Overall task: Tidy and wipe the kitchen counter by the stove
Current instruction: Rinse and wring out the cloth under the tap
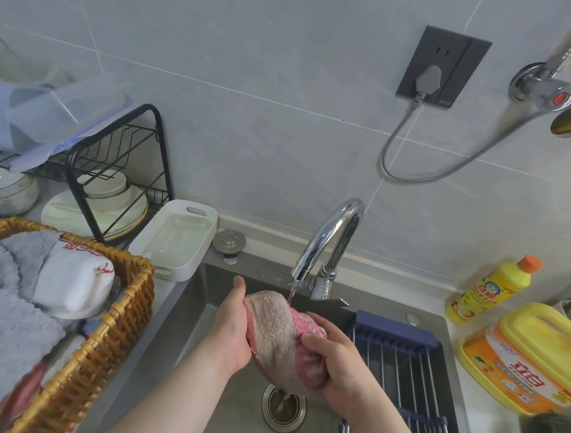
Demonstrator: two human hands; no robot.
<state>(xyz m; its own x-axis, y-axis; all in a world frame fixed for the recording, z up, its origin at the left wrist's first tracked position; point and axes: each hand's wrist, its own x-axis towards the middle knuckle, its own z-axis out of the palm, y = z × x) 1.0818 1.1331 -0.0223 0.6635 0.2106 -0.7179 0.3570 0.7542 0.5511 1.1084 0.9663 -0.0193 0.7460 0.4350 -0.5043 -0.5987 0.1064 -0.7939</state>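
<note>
Low in the centre of the frame, over the steel sink [186, 310], both hands have the pink-and-grey cloth [278, 332] bunched between them; the left hand [230, 329] is wrapped round its left side, thumb pointing up, fingers hidden behind the fabric; the right hand [336, 361] is clamped on the lower right end, fingers curled tight into the pink folds; a thin stream of water [292, 291] runs from the chrome tap [329, 238] onto the top of the cloth, and murky water drips off the bottom into the drain [283, 408]; just right of the hands, a dark blue rack [403, 348] lies across the sink; at the right edge, on the pale counter [473, 401], a yellow bottle [492, 290] with an orange cap stands behind a big yellow detergent jug [528, 355]; lower left, a wicker basket [106, 323] packed with grey and white towels sits beside the sink; above it, a white tray [177, 240] and a black dish rack [115, 161] with plates; upper right, a dark wall socket [442, 67] with a grey plug in it.
</note>
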